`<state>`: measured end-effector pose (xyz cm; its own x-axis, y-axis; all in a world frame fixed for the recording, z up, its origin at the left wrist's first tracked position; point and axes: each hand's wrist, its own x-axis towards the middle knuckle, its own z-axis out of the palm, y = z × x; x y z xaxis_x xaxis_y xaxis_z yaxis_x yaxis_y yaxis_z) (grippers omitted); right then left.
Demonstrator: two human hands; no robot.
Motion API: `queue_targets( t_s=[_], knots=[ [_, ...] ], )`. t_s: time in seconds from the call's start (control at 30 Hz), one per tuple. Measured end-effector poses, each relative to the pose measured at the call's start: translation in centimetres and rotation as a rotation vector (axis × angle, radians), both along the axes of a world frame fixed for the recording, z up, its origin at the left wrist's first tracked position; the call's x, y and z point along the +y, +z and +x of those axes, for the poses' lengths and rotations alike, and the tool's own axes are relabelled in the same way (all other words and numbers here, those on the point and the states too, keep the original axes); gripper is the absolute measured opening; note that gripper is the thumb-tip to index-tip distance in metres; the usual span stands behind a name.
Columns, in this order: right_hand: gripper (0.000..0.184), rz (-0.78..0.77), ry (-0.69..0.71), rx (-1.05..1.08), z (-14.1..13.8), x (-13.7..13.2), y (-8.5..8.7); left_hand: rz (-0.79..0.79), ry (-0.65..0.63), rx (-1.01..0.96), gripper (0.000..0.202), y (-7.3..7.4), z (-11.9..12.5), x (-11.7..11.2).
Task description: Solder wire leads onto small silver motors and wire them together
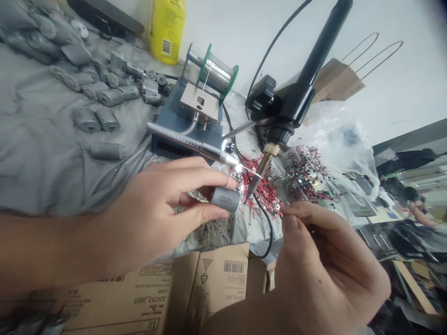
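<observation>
My left hand (174,204) is closed around a small grey electric motor (226,200), thumb below and fingers above. The motor's end points at the tip of a soldering iron (267,160), which hangs tilted in a black holder. A thin solder wire (253,173) runs out of the feeder's nozzle (228,159) to the iron. To the right of the tip, my right hand (321,260) pinches a thin red wire (280,213) between thumb and forefinger. Most of that wire is hidden by the fingertips or too small to follow.
A solder feeder (200,103) with a solder spool (219,74) stands behind my hands. Piles of red and black wires (307,174) lie beyond the iron. Several loose motors (111,95) rest on grey cloth at left. Cardboard boxes (223,274) are below; a yellow bottle (166,30) is behind.
</observation>
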<state>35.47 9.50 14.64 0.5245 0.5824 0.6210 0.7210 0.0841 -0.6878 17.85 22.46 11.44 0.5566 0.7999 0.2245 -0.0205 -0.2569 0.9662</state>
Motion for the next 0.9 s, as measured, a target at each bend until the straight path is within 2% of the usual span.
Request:
queue_targets(
  t_s=[0.37,0.9],
  knots=[
    [0.015,-0.1,0.031,-0.093,0.04,-0.58,0.19,0.054,-0.006,0.024,0.019,0.03,0.01,0.15],
    [0.013,-0.105,0.049,-0.109,0.3,-0.54,0.33,0.083,-0.007,0.017,0.018,-0.07,0.05,0.09]
  ],
)
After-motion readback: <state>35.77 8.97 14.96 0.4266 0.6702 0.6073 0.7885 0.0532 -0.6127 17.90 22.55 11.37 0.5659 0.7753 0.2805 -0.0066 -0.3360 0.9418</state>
